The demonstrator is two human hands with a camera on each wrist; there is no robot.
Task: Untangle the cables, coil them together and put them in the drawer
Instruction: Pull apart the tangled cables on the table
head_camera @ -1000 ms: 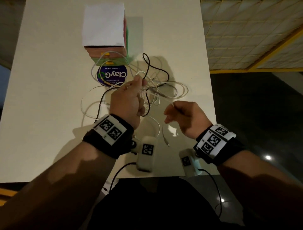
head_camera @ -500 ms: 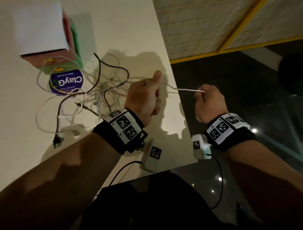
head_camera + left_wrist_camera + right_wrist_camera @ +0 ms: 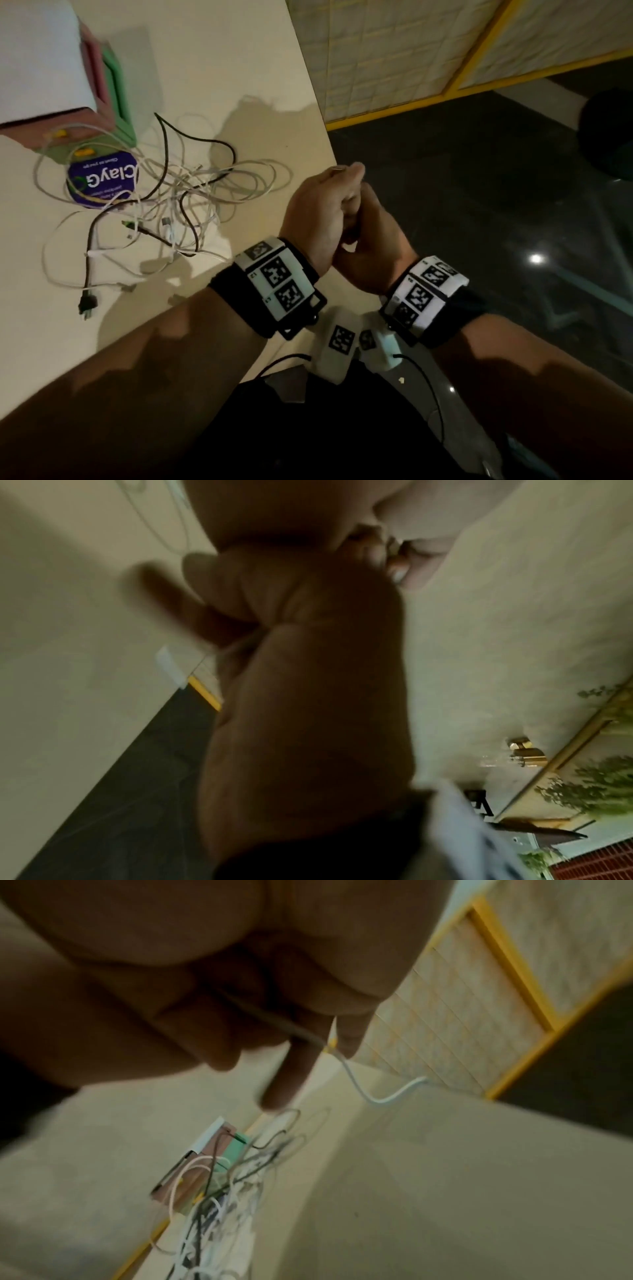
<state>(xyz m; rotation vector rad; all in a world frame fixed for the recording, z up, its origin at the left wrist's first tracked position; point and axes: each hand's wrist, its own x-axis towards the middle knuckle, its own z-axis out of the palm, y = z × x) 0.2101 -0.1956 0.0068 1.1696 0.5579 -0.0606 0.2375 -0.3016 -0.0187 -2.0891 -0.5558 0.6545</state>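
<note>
A tangle of white and black cables (image 3: 178,202) lies on the cream table (image 3: 219,61), in front of a small drawer unit (image 3: 102,85) with pink and green drawers. My left hand (image 3: 347,176) is beyond the table's right edge, thumb on top, pinching the end of a white cable (image 3: 337,168). Tucked right under it is my right hand (image 3: 371,245), fingers curled. In the right wrist view the right hand (image 3: 291,1015) grips that white cable (image 3: 377,1096), whose plug end sticks out by the fingertips. The left wrist view is blurred and shows the left hand's (image 3: 308,656) curled fingers.
A purple round "ClayG" lid (image 3: 102,181) lies under the cable pile by the drawer unit. A black plug (image 3: 87,303) rests near the table's front edge. Dark floor (image 3: 479,205) and a yellow-framed panel wall (image 3: 394,58) lie to the right.
Half a second ago my hands were apart with a white cable stretched between them. They have since come together off the table's right edge, and the head view has swung right.
</note>
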